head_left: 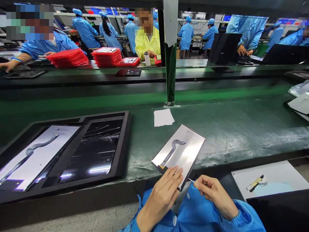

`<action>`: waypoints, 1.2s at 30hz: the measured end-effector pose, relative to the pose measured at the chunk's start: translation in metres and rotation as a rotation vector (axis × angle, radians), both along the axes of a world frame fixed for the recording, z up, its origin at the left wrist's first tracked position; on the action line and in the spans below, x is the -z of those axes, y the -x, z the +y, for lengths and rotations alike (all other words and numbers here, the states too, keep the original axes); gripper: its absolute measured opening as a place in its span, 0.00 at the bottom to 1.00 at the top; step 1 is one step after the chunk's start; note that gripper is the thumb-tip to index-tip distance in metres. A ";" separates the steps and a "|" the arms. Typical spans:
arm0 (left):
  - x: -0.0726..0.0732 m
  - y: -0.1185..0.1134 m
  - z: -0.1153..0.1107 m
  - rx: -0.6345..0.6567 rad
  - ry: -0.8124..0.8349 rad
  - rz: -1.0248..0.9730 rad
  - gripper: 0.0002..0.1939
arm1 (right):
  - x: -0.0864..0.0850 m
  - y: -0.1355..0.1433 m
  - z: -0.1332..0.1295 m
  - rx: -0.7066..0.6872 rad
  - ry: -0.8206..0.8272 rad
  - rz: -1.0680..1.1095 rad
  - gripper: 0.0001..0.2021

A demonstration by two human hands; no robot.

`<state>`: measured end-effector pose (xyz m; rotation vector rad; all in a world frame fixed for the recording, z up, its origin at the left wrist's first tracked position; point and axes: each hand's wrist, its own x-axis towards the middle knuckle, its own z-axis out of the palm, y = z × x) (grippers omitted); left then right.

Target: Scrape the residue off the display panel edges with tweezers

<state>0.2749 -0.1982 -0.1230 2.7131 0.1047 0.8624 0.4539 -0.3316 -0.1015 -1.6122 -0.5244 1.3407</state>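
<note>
The long green-surfaced desk [229, 119] runs across the view in front of both hands. Beyond the left hand's outer side, a black foam tray [126, 138] lies on it, carrying a silver-backed panel with a dark curved ribbon cable [45, 145], tilted over the divider, and a glossy black panel [96, 148]. Past the right hand's outer side sits a white board [267, 180] with a crumpled silver and yellow strip [257, 183] on it. Across the desk, a person in yellow [151, 43] is near stacked red trays [107, 58].

The rectangular silver-backed screen panel [183, 148] is directly ahead of the left hand, slanted, its near end over the desk's front edge. The left hand [163, 193] lies on that near end, fingers extended and close together, the thumb out of sight. White paper squares [164, 117] lie beyond the panel. The right hand [212, 190] is nearly closed, thumb and forefinger pinching a thin white stick [191, 181] whose tip is at the panel's edge.
</note>
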 end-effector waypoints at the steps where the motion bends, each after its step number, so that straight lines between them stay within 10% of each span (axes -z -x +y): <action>1: 0.000 0.000 0.000 0.000 -0.003 0.000 0.21 | 0.000 0.000 0.000 0.000 0.001 0.006 0.30; 36: 0.000 0.000 0.002 0.006 -0.003 0.031 0.17 | -0.004 -0.021 -0.003 0.125 -0.033 0.072 0.31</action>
